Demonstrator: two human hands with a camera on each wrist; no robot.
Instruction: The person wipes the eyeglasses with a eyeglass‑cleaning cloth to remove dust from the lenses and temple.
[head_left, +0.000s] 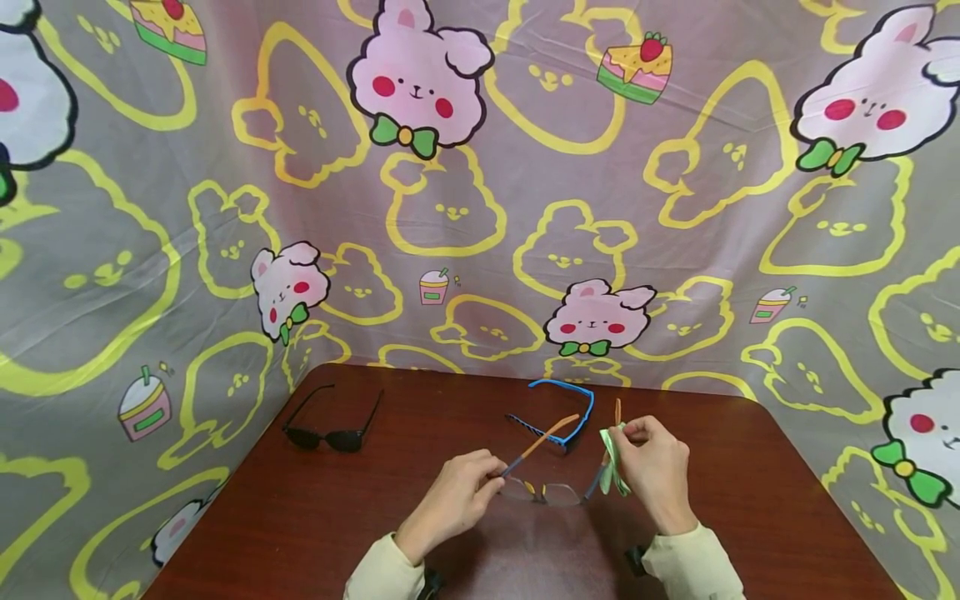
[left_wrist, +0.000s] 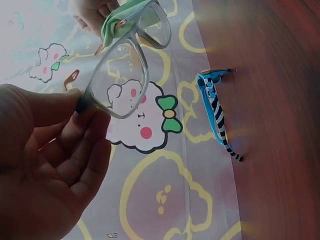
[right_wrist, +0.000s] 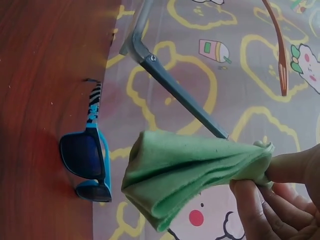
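Observation:
Clear-lensed eyeglasses (head_left: 561, 495) with a grey frame and orange-tipped temples are held up above the table. My left hand (head_left: 463, 493) pinches them at the hinge end of the left temple, as the left wrist view shows closely. A folded light green cloth (right_wrist: 185, 170) is pinched between the thumb and fingers of my right hand (head_left: 660, 467). The cloth lies around the right temple (right_wrist: 185, 102), partly hiding it. Whether the fingertips press the temple through the cloth is hidden.
Blue-framed sunglasses (head_left: 588, 407) with a zebra-striped temple lie on the brown table (head_left: 300, 517) just beyond the hands. Black sunglasses (head_left: 324, 439) rest at the back left. A curtain (head_left: 480, 192) with a cartoon print surrounds the table's back and sides.

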